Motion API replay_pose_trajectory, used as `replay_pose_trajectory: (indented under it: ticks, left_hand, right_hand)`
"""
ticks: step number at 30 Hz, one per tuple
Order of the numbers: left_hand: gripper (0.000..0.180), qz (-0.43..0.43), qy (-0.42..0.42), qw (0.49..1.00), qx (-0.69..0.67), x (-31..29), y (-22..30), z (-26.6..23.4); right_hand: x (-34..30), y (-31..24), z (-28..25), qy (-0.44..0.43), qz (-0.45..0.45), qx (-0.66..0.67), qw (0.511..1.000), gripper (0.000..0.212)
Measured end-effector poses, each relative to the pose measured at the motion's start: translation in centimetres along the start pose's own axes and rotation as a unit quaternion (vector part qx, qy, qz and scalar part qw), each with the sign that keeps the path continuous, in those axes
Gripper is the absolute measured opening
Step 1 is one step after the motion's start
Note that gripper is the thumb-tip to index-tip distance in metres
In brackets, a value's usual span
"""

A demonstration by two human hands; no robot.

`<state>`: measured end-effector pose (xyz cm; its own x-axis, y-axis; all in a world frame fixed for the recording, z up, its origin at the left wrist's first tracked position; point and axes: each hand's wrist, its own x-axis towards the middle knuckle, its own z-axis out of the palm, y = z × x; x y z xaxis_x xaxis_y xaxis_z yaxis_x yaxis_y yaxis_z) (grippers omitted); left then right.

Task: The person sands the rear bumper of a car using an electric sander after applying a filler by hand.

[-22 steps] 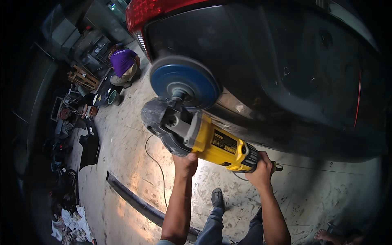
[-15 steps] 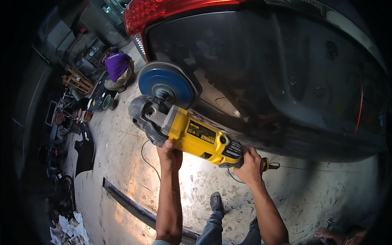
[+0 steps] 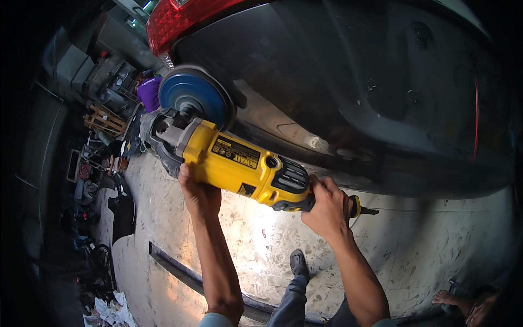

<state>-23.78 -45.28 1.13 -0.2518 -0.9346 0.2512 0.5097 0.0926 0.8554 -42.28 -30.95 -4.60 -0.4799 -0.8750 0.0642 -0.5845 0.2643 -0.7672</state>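
A yellow and black car polisher (image 3: 229, 155) lies across the view, held in both my hands. My left hand (image 3: 200, 192) supports its body from below, near the grey gear head. Around the rear handle is wrapped my right hand (image 3: 328, 208). The blue backing plate (image 3: 195, 97) carries a dark pad, whose face is turned to the black car panel (image 3: 305, 71). That pad sits against or very near the panel's left edge, below the red tail light (image 3: 188, 24). Whether it spins cannot be made out.
A person in a purple shirt (image 3: 149, 94) crouches at the far left, by a wooden pallet (image 3: 105, 120). A dark channel strip (image 3: 180, 272) lies on the stained floor. White rags (image 3: 111, 310) are heaped at lower left. Another person's hand (image 3: 445, 297) shows at lower right.
The polisher has moved left and slightly up in view, with both hands still on it. The car panel and tail light also appear shifted left and up.
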Motion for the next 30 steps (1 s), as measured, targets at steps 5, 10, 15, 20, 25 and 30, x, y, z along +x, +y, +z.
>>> replay_pose_trajectory:
  ticks: [5, 10, 15, 20, 25, 30]
  left_hand:
    - [0.069, -0.002, 0.005, 1.0, 0.028, -4.9, -0.4, 4.5]
    - [0.09, -0.033, 0.062, 0.995, 0.073, -10.0, -1.6, 9.9]
    - [0.071, -0.076, 0.037, 0.987, 0.139, -13.5, -3.0, 12.7]
    - [0.073, -0.061, 0.023, 0.99, 0.126, -12.8, -3.2, 12.0]
    - [0.087, -0.005, 0.057, 0.997, 0.049, -8.6, -2.3, 7.4]
    - [0.069, 0.006, 0.033, 0.997, 0.073, -6.4, -2.1, 5.1]
  right_hand:
    - [-3.8, 3.6, -2.4, 0.064, -0.029, 0.076, 0.995, 0.05]
    - [-7.3, 7.7, -4.2, 0.079, -0.022, 0.096, 0.992, 0.039]
    - [-9.9, 10.2, -5.5, 0.121, -0.034, 0.07, 0.99, 0.037]
    - [-9.4, 10.7, -4.4, 0.115, -0.023, 0.07, 0.991, 0.037]
    - [-5.0, 7.3, -2.7, 0.065, -0.036, 0.104, 0.992, 0.043]
    - [-2.8, 6.2, -2.1, 0.055, -0.044, 0.099, 0.993, 0.038]
